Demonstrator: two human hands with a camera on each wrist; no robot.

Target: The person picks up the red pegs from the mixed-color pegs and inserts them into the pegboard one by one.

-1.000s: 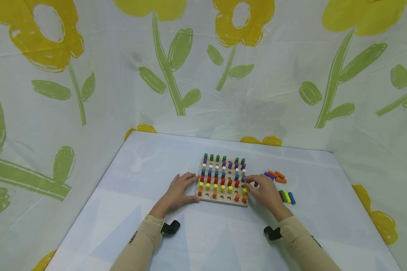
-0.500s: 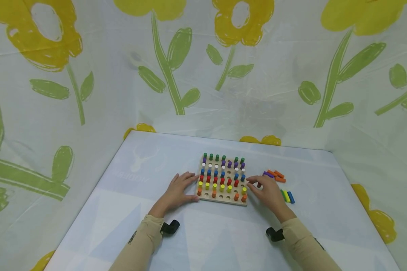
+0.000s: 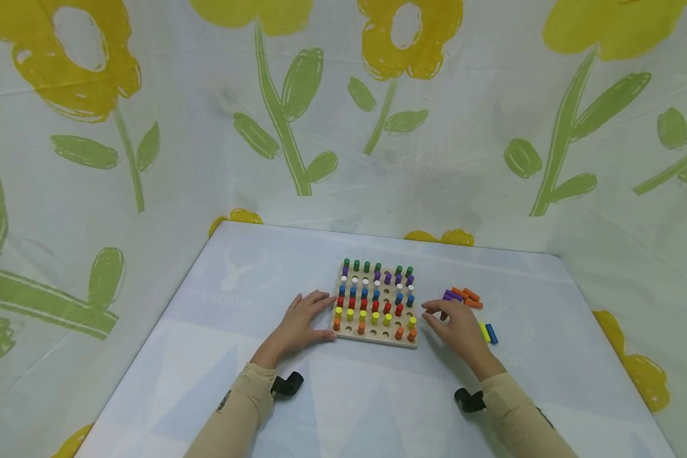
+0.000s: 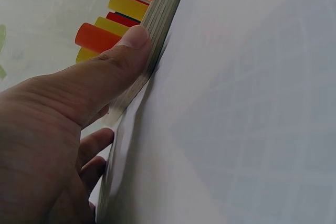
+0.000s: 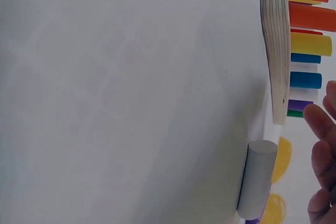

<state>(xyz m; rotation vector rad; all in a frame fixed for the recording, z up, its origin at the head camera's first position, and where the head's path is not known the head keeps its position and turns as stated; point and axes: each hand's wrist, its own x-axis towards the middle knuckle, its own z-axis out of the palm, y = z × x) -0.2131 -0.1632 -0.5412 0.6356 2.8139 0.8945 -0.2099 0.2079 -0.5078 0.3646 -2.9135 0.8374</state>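
A wooden pegboard (image 3: 378,341) holds rows of coloured pegs, with green at the far side and orange at the near side; several holes have no peg. My left hand (image 3: 299,329) touches the board's left side with its fingers, its thumb lying at the near left corner. In the left wrist view, that thumb (image 4: 134,40) lies against the board's layered edge. My right hand (image 3: 457,331) hovers just right of the board, thumb and index finger apart, and I see nothing between them. A white peg (image 5: 257,179) lies on the table in the right wrist view, close to those fingers.
Loose orange pegs (image 3: 472,305) and purple pegs (image 3: 453,296) lie beyond my right hand. A yellow peg (image 3: 484,331) and a blue peg (image 3: 492,334) lie to its right. A flower-printed sheet (image 3: 343,210) hangs behind the white table (image 3: 263,267).
My right hand has drawn back to the right, away from the board's right edge, and now covers loose red and green pegs seen earlier. The left hand stays in place.
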